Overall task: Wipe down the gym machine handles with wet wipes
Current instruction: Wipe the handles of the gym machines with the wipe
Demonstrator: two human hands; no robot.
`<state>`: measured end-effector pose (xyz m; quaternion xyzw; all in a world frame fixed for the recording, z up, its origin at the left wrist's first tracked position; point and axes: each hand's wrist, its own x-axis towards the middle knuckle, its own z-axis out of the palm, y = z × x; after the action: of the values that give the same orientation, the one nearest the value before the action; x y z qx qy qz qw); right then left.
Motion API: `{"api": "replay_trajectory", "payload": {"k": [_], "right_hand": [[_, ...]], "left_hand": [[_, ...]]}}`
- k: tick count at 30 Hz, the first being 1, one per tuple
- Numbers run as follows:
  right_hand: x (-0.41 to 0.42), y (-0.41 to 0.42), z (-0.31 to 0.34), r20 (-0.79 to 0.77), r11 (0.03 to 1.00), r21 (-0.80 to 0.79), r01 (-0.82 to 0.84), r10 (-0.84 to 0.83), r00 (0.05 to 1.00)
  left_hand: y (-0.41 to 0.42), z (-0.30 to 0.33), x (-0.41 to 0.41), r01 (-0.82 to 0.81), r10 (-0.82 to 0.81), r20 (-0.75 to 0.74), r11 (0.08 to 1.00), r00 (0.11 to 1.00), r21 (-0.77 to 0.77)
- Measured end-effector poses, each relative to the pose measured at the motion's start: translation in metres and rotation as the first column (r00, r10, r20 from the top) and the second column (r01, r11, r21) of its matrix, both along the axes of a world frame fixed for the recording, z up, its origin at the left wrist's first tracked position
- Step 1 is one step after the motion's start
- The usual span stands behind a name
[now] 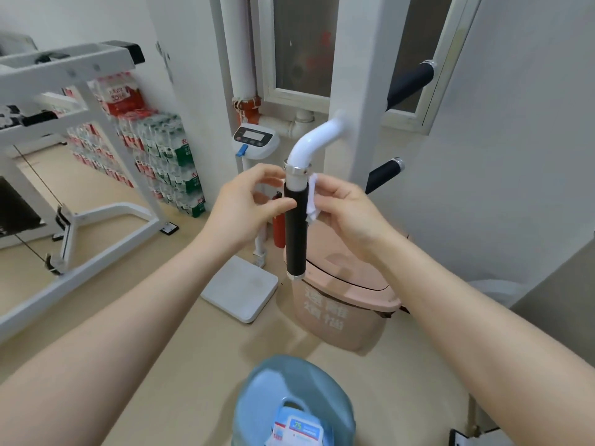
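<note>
— Head view: where is the handle?

— The black handle (295, 230) hangs upright from the white bent tube (314, 143), above the pink bin (341, 313).

— Your grip?

— My right hand (349, 217) pinches a crumpled wet wipe (312, 201) against the handle's upper right side. My left hand (244, 207) — fingers loosely curled — touches its left side with fingertips, holding nothing.

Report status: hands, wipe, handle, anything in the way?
Right hand pinches wet wipe against black handle grip, near its top. Left hand fingertips touch grip's other side. Nothing blocking the handle.
</note>
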<state>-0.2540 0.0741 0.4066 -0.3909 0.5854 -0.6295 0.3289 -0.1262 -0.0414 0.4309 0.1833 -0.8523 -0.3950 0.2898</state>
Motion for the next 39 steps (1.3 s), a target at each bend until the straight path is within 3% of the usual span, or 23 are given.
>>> {"api": "replay_trajectory", "payload": {"k": [2,5,8,10,12,15,19,24,28,31,35,39], "right_hand": [[0.011,0.003,-0.012,-0.071,0.998,0.055,0.023,-0.019,0.997],[0.025,0.004,-0.025,-0.020,0.986,0.140,0.087,-0.085,0.996],[0.029,-0.006,-0.007,0.055,0.985,0.021,0.173,-0.174,0.983],[0.035,-0.009,-0.013,-0.072,0.979,-0.010,0.201,-0.202,0.977],[0.044,-0.009,-0.042,-0.221,0.955,0.133,0.264,-0.231,0.948],[0.050,-0.013,-0.069,-0.217,0.872,0.338,0.355,-0.295,0.931],[0.051,-0.020,-0.054,-0.201,0.798,0.197,0.570,-0.536,0.820],[0.067,-0.025,-0.079,-0.147,0.780,0.416,0.467,-0.449,0.881],[0.071,-0.022,-0.042,0.045,0.872,0.186,0.453,-0.468,0.883],[0.072,-0.020,-0.032,0.088,0.905,0.193,0.378,-0.400,0.912],[0.059,-0.022,-0.011,-0.023,0.830,0.130,0.542,-0.544,0.839],[0.058,-0.029,-0.004,-0.034,0.676,-0.028,0.737,-0.737,0.675]], "left_hand": [[-0.003,0.001,-0.002,0.022,-0.022,0.010,1.000,1.000,0.005],[-0.011,-0.001,-0.003,0.050,-0.052,0.027,0.998,0.998,0.042],[-0.018,-0.001,-0.004,0.068,-0.069,0.017,0.996,0.997,0.061],[-0.022,0.000,-0.003,0.070,-0.072,0.024,0.996,0.997,0.052],[-0.025,0.001,-0.004,0.067,-0.068,0.023,0.997,0.997,0.036],[-0.026,0.000,-0.004,0.072,-0.072,0.015,0.997,0.997,0.008],[-0.030,-0.002,-0.005,0.104,-0.104,-0.011,0.994,0.995,-0.018],[-0.036,-0.003,-0.005,0.142,-0.142,0.006,0.989,0.990,-0.042],[-0.040,-0.004,-0.005,0.155,-0.155,-0.001,0.987,0.988,-0.042],[-0.043,-0.003,-0.005,0.168,-0.168,0.001,0.986,0.986,-0.020],[-0.044,-0.001,-0.005,0.191,-0.191,-0.009,0.982,0.982,-0.007],[-0.045,-0.003,-0.006,0.231,-0.230,-0.013,0.973,0.973,0.011]]}}
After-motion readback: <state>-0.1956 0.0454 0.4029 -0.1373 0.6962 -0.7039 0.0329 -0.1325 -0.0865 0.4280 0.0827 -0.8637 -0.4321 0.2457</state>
